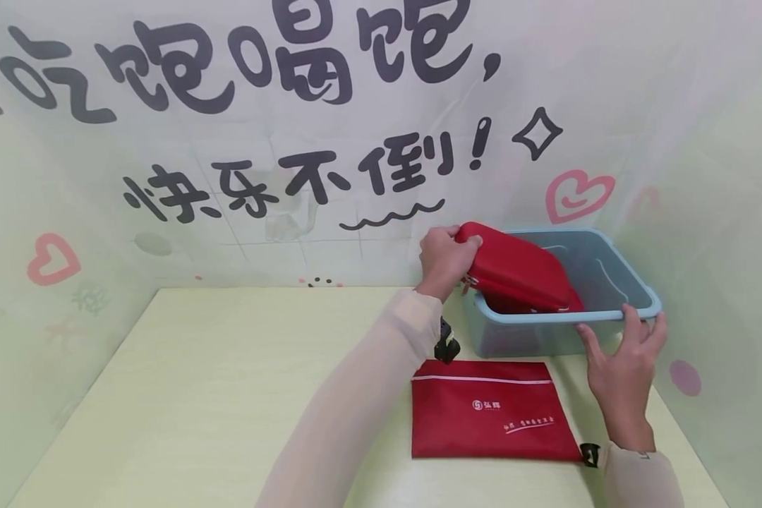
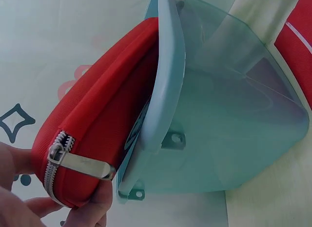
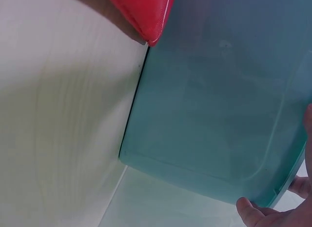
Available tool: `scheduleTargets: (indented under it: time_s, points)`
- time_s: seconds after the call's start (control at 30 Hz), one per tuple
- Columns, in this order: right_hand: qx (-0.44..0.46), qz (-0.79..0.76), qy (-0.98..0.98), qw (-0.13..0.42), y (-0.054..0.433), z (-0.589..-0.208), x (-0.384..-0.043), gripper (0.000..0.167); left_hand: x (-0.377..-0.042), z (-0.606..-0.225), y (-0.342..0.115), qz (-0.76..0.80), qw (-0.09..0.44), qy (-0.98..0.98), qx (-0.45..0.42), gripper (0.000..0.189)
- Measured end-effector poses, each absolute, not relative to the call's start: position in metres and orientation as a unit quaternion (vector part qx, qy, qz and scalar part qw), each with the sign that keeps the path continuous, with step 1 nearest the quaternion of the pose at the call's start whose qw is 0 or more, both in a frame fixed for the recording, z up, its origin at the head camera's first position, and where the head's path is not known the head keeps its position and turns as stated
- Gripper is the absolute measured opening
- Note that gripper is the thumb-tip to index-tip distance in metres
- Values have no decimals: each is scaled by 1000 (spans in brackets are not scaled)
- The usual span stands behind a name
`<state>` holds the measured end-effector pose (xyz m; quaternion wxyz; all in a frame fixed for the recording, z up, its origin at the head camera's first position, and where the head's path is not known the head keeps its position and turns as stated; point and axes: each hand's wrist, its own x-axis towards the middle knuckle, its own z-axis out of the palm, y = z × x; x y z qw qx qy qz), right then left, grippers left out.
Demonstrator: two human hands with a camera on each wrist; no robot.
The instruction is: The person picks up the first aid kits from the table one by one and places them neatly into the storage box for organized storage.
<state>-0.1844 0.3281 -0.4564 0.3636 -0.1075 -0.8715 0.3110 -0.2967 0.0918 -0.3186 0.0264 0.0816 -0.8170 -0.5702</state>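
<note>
My left hand grips the end of a red zippered hard case, thumb on top and fingers beneath. The case tilts down into a pale blue plastic bin, its near end above the rim. In the left wrist view, the silver zipper pull hangs by my fingers at that end. More red shows under the case inside the bin, partly hidden. My right hand holds the bin's front right corner, fingers over the rim and thumb on the front wall; the right wrist view shows that thumb against the wall.
A flat red pouch with white print lies on the table in front of the bin. The bin stands at the table's back right, close to the printed back wall and the right wall.
</note>
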Motion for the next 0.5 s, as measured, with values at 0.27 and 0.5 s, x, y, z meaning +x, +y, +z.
scheduleTargets:
  time_s: [0.27,0.5]
  points:
    - [-110,308,-872,365,328,-456,-185,74,-295,-320,97,-565,29,-821,78,60]
    - [-107,313,-870,366,328,-457,-185,74,-296,-324,102,-565,31,-821,79,64]
